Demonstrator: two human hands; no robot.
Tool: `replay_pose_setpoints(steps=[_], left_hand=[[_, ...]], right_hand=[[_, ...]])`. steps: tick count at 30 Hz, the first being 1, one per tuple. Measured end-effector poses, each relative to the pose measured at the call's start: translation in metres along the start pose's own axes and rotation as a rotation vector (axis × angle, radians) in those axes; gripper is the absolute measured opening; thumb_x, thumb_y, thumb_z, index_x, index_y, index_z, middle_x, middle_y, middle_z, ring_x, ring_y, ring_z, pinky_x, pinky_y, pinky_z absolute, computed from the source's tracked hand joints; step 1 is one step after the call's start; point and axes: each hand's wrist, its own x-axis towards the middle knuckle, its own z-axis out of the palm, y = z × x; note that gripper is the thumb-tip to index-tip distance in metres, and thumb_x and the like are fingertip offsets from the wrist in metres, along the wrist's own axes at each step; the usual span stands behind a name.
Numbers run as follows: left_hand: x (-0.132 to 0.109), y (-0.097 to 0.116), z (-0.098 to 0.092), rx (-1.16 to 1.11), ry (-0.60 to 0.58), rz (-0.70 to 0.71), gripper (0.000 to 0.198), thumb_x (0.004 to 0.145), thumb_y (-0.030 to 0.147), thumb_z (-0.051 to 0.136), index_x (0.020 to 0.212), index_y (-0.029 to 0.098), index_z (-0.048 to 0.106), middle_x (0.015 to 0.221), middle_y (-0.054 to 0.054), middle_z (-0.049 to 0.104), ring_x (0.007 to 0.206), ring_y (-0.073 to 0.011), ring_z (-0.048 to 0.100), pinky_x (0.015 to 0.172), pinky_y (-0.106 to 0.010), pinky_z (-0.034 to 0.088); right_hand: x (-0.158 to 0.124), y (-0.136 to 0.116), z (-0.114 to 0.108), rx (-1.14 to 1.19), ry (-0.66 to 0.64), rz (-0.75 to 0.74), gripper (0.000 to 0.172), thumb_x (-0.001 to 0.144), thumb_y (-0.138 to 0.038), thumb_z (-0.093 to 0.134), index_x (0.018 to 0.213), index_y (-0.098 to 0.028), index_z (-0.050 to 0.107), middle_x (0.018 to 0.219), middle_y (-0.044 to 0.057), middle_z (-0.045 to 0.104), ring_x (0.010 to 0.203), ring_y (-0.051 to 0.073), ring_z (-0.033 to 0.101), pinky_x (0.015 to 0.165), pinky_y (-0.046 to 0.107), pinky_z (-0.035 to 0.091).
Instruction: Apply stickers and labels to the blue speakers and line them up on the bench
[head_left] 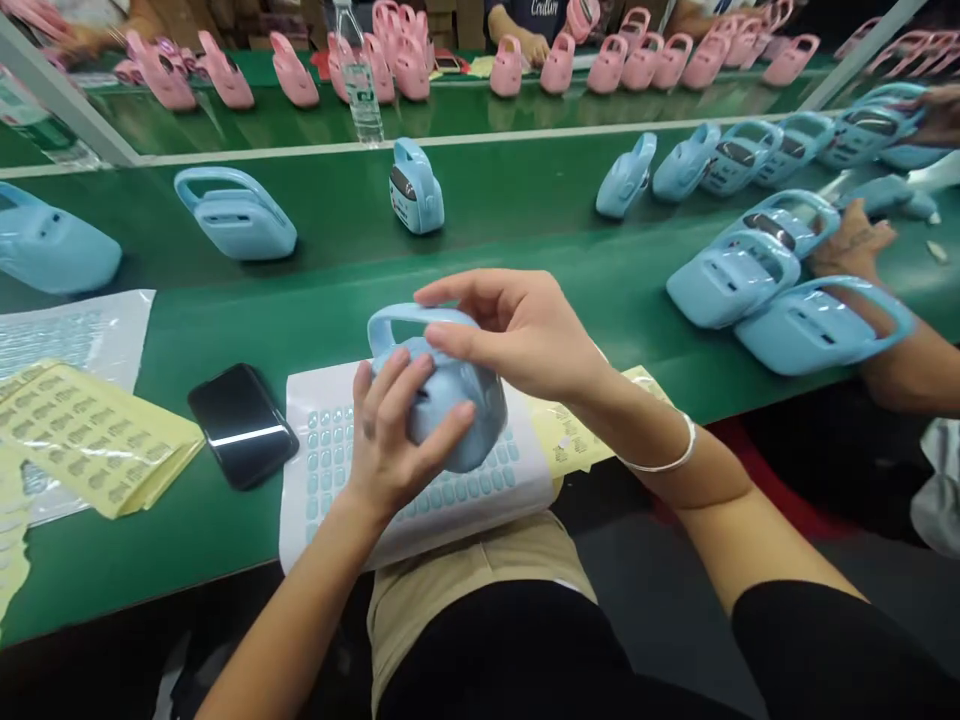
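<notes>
I hold a light blue plastic case with a loop handle over a white sheet of small blue stickers. My left hand wraps its fingers round the near side of the case. My right hand lies across the top, fingers pressed on the handle and body. A silver bangle sits on my right wrist.
A black phone and yellow backing sheets lie to the left on the green belt. More blue cases stand on the belt; another person's hand handles a pile at right. Pink cases and a water bottle stand behind.
</notes>
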Motion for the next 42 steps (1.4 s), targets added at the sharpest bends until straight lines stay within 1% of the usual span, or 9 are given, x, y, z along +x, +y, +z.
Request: replay_pose_setpoints(steps=[3, 5, 9, 15, 22, 28, 36, 39, 42], left_hand=[[-0.007, 0.013, -0.014, -0.184, 0.055, -0.091, 0.074, 0.071, 0.019, 0.071, 0.136, 0.027, 0.037, 0.142, -0.011, 0.039, 0.13, -0.0293, 0.042, 0.103, -0.054, 0.039], [-0.018, 0.021, -0.021, -0.338, 0.133, -0.335, 0.087, 0.067, 0.032, 0.078, 0.141, 0.027, 0.032, 0.14, -0.009, 0.041, 0.128, -0.0296, 0.042, 0.106, -0.053, 0.037], [-0.038, 0.034, -0.034, -0.825, 0.295, -0.943, 0.073, 0.066, 0.058, 0.071, 0.131, 0.036, 0.046, 0.14, -0.002, 0.042, 0.13, -0.0355, 0.04, 0.1, -0.056, 0.043], [-0.029, 0.036, -0.041, -1.081, 0.284, -1.287, 0.074, 0.063, 0.085, 0.044, 0.124, 0.043, 0.049, 0.137, -0.003, 0.047, 0.131, -0.0406, 0.036, 0.072, -0.05, 0.058], [-0.057, 0.039, -0.027, -1.145, 0.366, -1.246, 0.067, 0.061, 0.074, 0.057, 0.119, 0.04, 0.053, 0.126, -0.004, 0.056, 0.125, -0.0382, 0.043, 0.082, -0.053, 0.055], [-0.068, 0.048, -0.029, -1.136, 0.389, -1.196, 0.069, 0.065, 0.075, 0.047, 0.122, 0.038, 0.05, 0.117, -0.005, 0.062, 0.12, -0.0372, 0.05, 0.081, -0.052, 0.055], [-0.072, 0.05, -0.025, -0.986, 0.247, -1.065, 0.057, 0.069, 0.062, 0.054, 0.122, 0.039, 0.053, 0.118, -0.003, 0.063, 0.118, -0.0339, 0.053, 0.071, -0.042, 0.06], [-0.073, 0.052, -0.027, -0.972, 0.229, -1.026, 0.056, 0.071, 0.055, 0.063, 0.123, 0.038, 0.053, 0.123, -0.002, 0.06, 0.117, -0.0329, 0.055, 0.071, -0.041, 0.06], [-0.07, 0.054, -0.031, -0.781, 0.187, -0.925, 0.076, 0.066, 0.043, 0.075, 0.133, 0.037, 0.042, 0.132, -0.002, 0.051, 0.118, -0.032, 0.053, 0.088, -0.047, 0.054]], right_hand=[[-0.019, -0.01, 0.008, -0.104, -0.001, 0.006, 0.039, 0.086, -0.04, 0.056, 0.114, -0.014, 0.061, 0.073, -0.005, 0.054, 0.059, 0.004, 0.051, 0.058, 0.019, 0.042], [-0.038, -0.003, 0.005, -0.216, 0.051, -0.052, 0.036, 0.086, -0.036, 0.059, 0.116, -0.017, 0.059, 0.082, -0.003, 0.06, 0.058, 0.003, 0.051, 0.058, 0.019, 0.044], [-0.1, 0.037, 0.007, -0.443, 0.109, -0.29, 0.016, 0.089, -0.02, 0.058, 0.104, -0.015, 0.062, 0.081, 0.003, 0.067, 0.068, 0.011, 0.058, 0.064, 0.024, 0.05], [-0.164, 0.085, 0.029, -0.708, -0.005, -0.334, 0.012, 0.088, -0.018, 0.058, 0.097, -0.013, 0.064, 0.086, 0.009, 0.07, 0.076, 0.018, 0.058, 0.065, 0.032, 0.053], [-0.153, 0.087, 0.029, -0.724, -0.083, -0.395, 0.012, 0.089, -0.01, 0.053, 0.084, -0.012, 0.064, 0.071, 0.005, 0.064, 0.07, 0.015, 0.055, 0.061, 0.027, 0.052], [-0.162, 0.091, 0.03, -0.76, -0.044, -0.588, 0.009, 0.086, -0.007, 0.057, 0.091, -0.012, 0.062, 0.071, 0.004, 0.062, 0.068, 0.014, 0.055, 0.06, 0.026, 0.053], [-0.154, 0.089, 0.028, -0.651, -0.136, -0.365, 0.018, 0.09, -0.011, 0.05, 0.079, -0.013, 0.064, 0.066, 0.004, 0.059, 0.064, 0.013, 0.05, 0.056, 0.024, 0.049], [-0.144, 0.091, 0.023, -0.604, -0.092, -0.402, 0.021, 0.091, -0.012, 0.048, 0.077, -0.013, 0.064, 0.064, 0.004, 0.059, 0.061, 0.013, 0.053, 0.052, 0.023, 0.049], [-0.133, 0.078, 0.015, -0.486, 0.09, -0.452, 0.013, 0.089, -0.013, 0.054, 0.084, -0.014, 0.065, 0.066, 0.003, 0.06, 0.06, 0.012, 0.057, 0.051, 0.023, 0.051]])
